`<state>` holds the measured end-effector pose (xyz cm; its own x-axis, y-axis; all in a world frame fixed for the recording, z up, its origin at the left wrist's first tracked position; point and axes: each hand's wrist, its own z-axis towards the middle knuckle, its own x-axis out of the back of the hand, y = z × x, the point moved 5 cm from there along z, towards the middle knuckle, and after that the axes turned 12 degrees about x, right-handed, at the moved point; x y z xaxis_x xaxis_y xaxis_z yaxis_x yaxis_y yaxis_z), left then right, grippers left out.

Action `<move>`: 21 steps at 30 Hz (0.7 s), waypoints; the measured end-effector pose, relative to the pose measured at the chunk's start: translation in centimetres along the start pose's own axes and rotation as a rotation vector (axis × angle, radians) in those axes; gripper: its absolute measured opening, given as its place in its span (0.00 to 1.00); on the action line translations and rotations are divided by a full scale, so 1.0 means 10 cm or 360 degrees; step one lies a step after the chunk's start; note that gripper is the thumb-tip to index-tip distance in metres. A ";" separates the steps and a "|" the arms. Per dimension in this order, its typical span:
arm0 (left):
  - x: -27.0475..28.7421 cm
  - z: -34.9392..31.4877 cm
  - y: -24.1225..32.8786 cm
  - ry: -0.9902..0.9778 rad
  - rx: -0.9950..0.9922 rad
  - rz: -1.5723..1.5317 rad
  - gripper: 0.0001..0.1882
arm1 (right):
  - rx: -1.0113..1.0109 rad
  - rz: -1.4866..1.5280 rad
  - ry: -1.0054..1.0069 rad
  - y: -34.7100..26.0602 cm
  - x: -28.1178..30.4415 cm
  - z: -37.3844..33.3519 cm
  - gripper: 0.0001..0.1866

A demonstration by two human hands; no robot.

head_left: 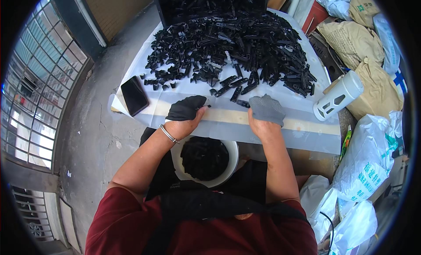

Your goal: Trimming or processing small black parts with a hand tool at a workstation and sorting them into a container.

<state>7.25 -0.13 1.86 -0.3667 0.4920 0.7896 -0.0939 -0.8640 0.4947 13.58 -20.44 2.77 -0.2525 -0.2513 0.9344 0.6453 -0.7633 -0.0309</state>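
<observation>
My left hand (187, 109), in a black glove with the thumb bare and a metal bangle at the wrist, pinches a small black plastic piece (208, 106) above the table's front edge. Opposite it, my right hand (266, 111), in a grey dotted glove, has its fingers closed on a longer black plastic part (242, 103). A gap separates the two pieces. Just beyond my hands, several loose long black parts (235, 93) lie at the front of a large heap of black plastic parts (228, 44) on the white-covered table (175, 95).
A dark phone (134, 96) lies at the table's left, a white cylinder with dark cutouts (337, 97) at its right. Below the front edge, a white bucket (235, 160) holds black parts. Filled sacks (364, 154) crowd the right side. A black bin (160, 9) stands behind the heap.
</observation>
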 end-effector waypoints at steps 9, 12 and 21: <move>0.00 -0.08 0.20 -0.0092 -0.0086 -0.0073 0.11 | 0.0047 0.0349 0.0239 0.02 -0.06 -0.04 0.13; 0.03 -0.09 0.32 -0.0138 -0.0142 -0.0089 0.09 | 0.0127 0.0879 0.0390 -0.22 0.01 -0.06 0.15; -0.08 -0.21 0.26 -0.0275 0.0050 -0.0823 0.10 | 0.0430 0.1188 0.0452 -0.50 0.07 -0.06 0.14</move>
<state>5.36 -3.05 1.75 -0.1223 0.8646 0.4874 -0.1931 -0.5025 0.8428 9.72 -17.14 3.34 0.1603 -0.8012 0.5765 0.8560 -0.1780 -0.4854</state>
